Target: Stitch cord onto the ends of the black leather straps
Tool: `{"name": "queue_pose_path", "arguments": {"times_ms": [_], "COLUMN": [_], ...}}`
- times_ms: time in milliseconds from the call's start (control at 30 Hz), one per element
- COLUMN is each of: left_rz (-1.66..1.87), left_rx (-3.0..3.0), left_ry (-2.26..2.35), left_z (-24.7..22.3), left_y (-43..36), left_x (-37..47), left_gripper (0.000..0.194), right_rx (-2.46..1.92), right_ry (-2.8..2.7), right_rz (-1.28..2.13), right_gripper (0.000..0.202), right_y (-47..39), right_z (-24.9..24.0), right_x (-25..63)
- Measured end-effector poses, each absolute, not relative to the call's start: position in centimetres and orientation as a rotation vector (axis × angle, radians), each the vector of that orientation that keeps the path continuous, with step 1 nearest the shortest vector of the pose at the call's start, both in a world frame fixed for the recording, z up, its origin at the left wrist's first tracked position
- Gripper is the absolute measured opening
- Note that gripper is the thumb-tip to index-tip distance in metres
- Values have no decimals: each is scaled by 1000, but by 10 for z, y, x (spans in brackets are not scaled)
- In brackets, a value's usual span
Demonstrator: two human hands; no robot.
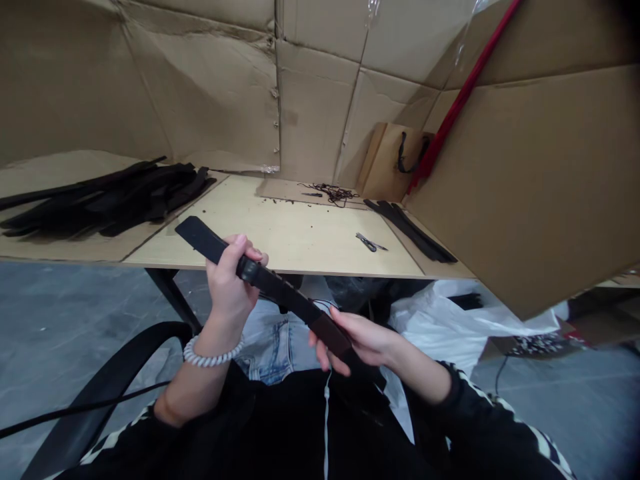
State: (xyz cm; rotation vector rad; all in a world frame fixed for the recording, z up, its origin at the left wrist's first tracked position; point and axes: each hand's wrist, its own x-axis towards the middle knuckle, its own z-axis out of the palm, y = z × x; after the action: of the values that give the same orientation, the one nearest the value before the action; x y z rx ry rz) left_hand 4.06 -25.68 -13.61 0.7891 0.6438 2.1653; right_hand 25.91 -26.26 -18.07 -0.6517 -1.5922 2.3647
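A long, dark strap (293, 298) runs slantwise across my lap, its flat, wide end up at the left. Partway down from that end, my left hand (233, 277) is closed around the strap. Farther down, my right hand (355, 340) holds the brownish section, with its thumb on top and fingers beneath. A thin dark thread loops up beside the right thumb. The strap's lower end blends into the black clothing, so I cannot make out where it stops.
A pile of dark strips (105, 200) lies on the table's left, with a few more strips (413, 230) at right. Small snips (367, 242) lie near the front edge. Tangled dark cord (337, 193) sits farther back. Cardboard walls (200, 87) enclose the table; a paper bag (385, 157) stands in the corner.
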Motion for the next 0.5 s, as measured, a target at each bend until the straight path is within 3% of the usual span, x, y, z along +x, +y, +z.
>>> {"name": "queue_pose_path", "arguments": {"times_ms": [100,233,300,433,500], "left_rz": [2165,2146,2152,2034,1998], "left_rx": [842,921,877,923,988], "left_ry": [594,631,657,537,486], "left_z": [-134,-132,-131,-131,-130], "left_y": [-258,-259,-260,-263,-263], "left_x": [39,39,41,40,39], "left_gripper": [29,33,34,40,42], "right_rx": [-586,-921,-981,-632,-537], "right_ry": [-1638,-1955,-2019,-2025,-1961], "right_rz": [2468,1561,1405,2308,2479], "right_gripper": [74,46,41,56,64], "right_y": [-262,-264,-263,-259,-259], "right_z": [-180,-173,-169,-169,-173], "right_x": [260,259,260,264,265]}}
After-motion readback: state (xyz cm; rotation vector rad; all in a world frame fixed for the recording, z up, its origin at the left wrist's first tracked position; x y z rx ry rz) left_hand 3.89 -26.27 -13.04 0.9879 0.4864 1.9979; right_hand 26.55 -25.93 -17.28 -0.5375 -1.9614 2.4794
